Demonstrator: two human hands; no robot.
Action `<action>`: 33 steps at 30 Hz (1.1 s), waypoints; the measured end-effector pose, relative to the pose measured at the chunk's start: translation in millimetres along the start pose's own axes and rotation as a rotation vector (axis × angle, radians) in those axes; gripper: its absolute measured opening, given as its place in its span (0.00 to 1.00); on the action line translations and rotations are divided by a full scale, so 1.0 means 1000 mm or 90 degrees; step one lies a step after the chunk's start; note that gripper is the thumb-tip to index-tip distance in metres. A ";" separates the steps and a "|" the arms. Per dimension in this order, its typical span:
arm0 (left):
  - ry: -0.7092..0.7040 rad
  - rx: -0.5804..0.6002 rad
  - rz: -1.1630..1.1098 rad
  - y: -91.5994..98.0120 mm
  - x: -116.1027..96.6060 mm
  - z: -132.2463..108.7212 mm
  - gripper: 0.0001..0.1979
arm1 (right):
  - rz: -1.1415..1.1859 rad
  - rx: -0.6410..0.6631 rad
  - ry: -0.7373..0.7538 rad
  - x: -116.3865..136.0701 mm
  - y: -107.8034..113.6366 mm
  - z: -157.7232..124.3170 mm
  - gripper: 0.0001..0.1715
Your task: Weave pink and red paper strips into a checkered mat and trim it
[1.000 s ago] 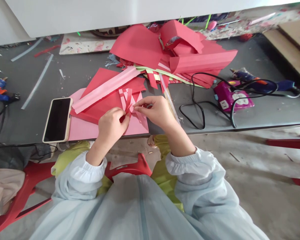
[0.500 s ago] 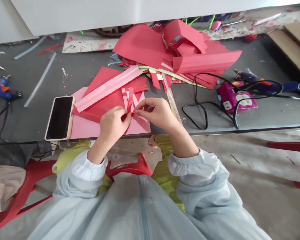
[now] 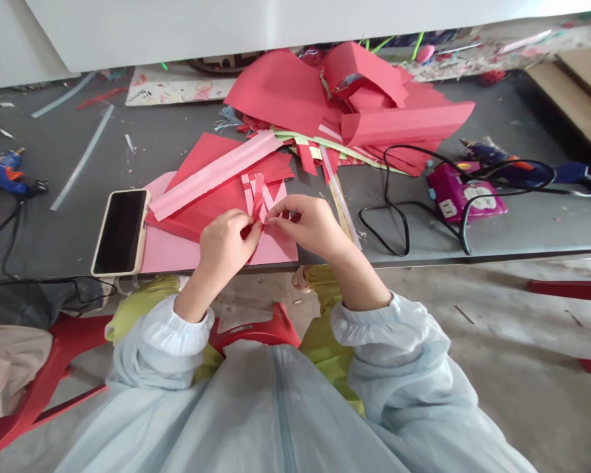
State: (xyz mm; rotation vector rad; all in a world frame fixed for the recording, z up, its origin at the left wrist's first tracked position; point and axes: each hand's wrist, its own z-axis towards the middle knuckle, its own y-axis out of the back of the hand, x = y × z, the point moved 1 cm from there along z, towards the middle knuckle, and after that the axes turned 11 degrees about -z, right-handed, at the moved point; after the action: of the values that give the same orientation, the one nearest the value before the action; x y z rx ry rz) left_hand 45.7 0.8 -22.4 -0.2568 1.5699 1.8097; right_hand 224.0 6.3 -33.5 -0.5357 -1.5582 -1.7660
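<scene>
My left hand (image 3: 228, 243) and my right hand (image 3: 306, 225) meet over the near edge of a grey table (image 3: 54, 230). Both pinch a small bundle of red and pink paper strips (image 3: 257, 194) that fans upward from my fingertips. The strips hang above a pink sheet (image 3: 167, 253) with red sheets (image 3: 211, 203) on top. A long folded pink paper piece (image 3: 211, 176) lies diagonally across the red sheets, just left of the strips.
A phone (image 3: 121, 231) lies face up left of the pink sheet. Behind is a heap of red paper (image 3: 345, 98). Black cables (image 3: 398, 197) loop to a purple power strip (image 3: 465, 196) on the right. Glue guns lie at far left (image 3: 7, 174) and far right (image 3: 517, 167).
My hands have drawn slightly closer together on the strips; the bundle has barely shifted. The view has moved a little.
</scene>
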 end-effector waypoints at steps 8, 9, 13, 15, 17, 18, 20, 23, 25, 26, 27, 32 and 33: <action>-0.001 0.010 0.005 0.000 0.000 0.000 0.11 | 0.007 0.033 -0.022 0.004 0.005 -0.002 0.06; 0.000 0.010 0.005 0.000 -0.001 0.000 0.11 | 0.011 0.031 -0.025 0.004 0.005 -0.002 0.07; 0.000 0.011 0.003 0.001 -0.001 -0.001 0.11 | 0.021 0.052 -0.010 0.004 0.005 -0.004 0.10; 0.000 0.012 0.002 0.001 -0.001 -0.001 0.11 | 0.009 0.087 0.002 0.004 0.007 -0.006 0.12; 0.001 0.011 0.000 0.001 -0.001 -0.001 0.12 | -0.024 0.122 0.013 0.005 0.011 -0.008 0.15; 0.001 0.010 0.000 0.001 -0.001 -0.001 0.12 | -0.043 0.129 0.020 0.005 0.013 -0.009 0.15; 0.000 0.005 0.001 0.000 -0.001 -0.001 0.12 | -0.077 0.115 0.038 0.006 0.018 -0.012 0.14; -0.003 0.002 0.002 0.000 0.000 -0.001 0.11 | -0.127 0.081 0.065 0.010 0.022 -0.015 0.11; -0.004 0.001 0.002 0.000 0.000 -0.001 0.11 | -0.178 0.079 0.063 0.014 0.021 -0.017 0.11; -0.004 0.001 0.002 0.000 0.000 -0.001 0.11 | -0.212 0.081 0.056 0.017 0.019 -0.018 0.11; -0.005 -0.001 0.002 0.000 0.000 -0.001 0.11 | -0.248 0.083 0.047 0.019 0.017 -0.018 0.12; -0.007 -0.003 -0.002 -0.001 0.001 -0.001 0.12 | -0.373 0.087 0.036 0.030 0.010 -0.020 0.12; -0.007 -0.004 -0.003 -0.002 0.002 -0.001 0.12 | -0.381 0.091 0.037 0.030 0.009 -0.019 0.11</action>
State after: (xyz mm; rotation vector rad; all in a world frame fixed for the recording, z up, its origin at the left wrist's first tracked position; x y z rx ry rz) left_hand 45.3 0.9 -24.8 -0.2520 1.5546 1.8101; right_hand 213.4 -19.9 -9.3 0.0700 -1.9146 -2.0455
